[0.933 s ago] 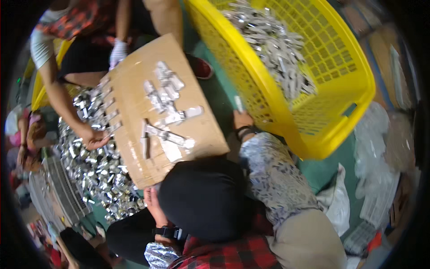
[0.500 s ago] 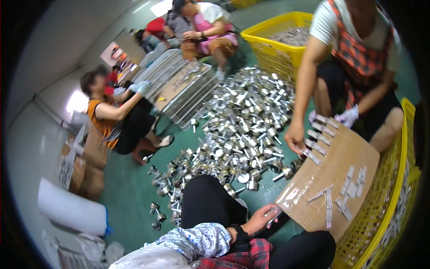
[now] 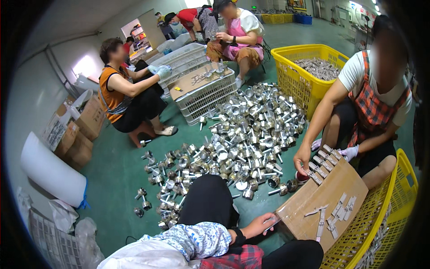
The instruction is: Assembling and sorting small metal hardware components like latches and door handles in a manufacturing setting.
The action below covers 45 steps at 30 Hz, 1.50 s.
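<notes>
My left hand (image 3: pixel 257 226) is closed on a thin grey metal piece (image 3: pixel 270 219), held by the near left corner of a brown cardboard sheet (image 3: pixel 304 204). The sheet lies tilted over a yellow basket (image 3: pixel 389 197). Several flat, narrow metal strips (image 3: pixel 320 223) are scattered on its near half. More strips (image 3: pixel 319 170) line its far edge, where the bare hand (image 3: pixel 303 161) of a co-worker touches one. That person's other hand, in a white glove (image 3: pixel 349 153), rests behind the same edge. My right hand is out of the picture.
A large heap of shiny metal cups with stems (image 3: pixel 242 134) covers the floor ahead. Behind it stand a yellow basket of metal parts (image 3: pixel 293 83) and white crates (image 3: pixel 206 99). Other people sit around the heap. A white roll (image 3: pixel 53 170) and cardboard boxes (image 3: pixel 91 116) line the left wall.
My view has swung, showing more of the far room. My left hand keeps hold of the metal piece near the cardboard. The co-worker's bare hand stays at the strips along the edge.
</notes>
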Tool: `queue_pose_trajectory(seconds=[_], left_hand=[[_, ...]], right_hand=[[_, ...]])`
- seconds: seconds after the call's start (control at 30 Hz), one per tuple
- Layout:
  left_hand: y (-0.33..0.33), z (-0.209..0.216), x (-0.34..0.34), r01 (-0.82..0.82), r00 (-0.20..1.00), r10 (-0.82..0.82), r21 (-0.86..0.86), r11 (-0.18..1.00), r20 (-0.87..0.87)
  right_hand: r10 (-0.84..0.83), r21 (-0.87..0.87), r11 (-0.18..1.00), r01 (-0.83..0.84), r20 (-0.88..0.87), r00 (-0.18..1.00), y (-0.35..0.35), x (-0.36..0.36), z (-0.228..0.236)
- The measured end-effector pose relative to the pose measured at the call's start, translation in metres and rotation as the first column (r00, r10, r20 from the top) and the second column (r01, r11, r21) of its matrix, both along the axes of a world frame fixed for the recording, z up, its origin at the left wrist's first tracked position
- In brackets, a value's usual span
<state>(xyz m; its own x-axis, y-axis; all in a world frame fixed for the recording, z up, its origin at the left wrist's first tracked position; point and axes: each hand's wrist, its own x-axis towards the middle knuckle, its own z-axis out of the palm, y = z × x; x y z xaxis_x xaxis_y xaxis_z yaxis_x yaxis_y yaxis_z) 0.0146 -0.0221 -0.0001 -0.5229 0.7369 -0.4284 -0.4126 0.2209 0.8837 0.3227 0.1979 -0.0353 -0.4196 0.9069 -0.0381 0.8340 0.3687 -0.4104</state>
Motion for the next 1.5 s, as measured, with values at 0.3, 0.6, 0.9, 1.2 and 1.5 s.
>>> queue_pose_trajectory(seconds=[0.3, 0.6, 0.9, 1.2, 1.5], left_hand=[[0.006, -0.003, 0.002, 0.026, 1.0, -0.025, -0.073, 0.997, 0.012], [0.005, -0.006, 0.0, -0.006, 0.999, 0.008, -0.047, 0.999, 0.04], [-0.003, -0.006, -0.001, 0.007, 1.0, -0.008, 0.01, 1.0, 0.028], [-0.004, -0.002, 0.011, -0.046, 0.999, 0.046, 0.036, 0.998, 0.015], [-0.004, -0.01, -0.001, 0.025, 0.999, -0.021, 0.078, 0.997, -0.041]], right_hand=[[0.016, -0.069, 0.997, -0.016, -0.01, 1.0, -0.004, 0.013, 0.013], [0.04, -0.08, 0.996, -0.04, -0.004, 0.999, -0.009, 0.027, 0.029], [0.14, 0.015, 0.99, -0.139, -0.066, 0.988, -0.001, 0.012, 0.079], [0.398, 0.237, 0.906, -0.35, -0.202, 0.895, 0.024, -0.054, 0.146], [0.532, 0.275, 0.84, -0.468, -0.251, 0.809, 0.015, -0.091, 0.172]])
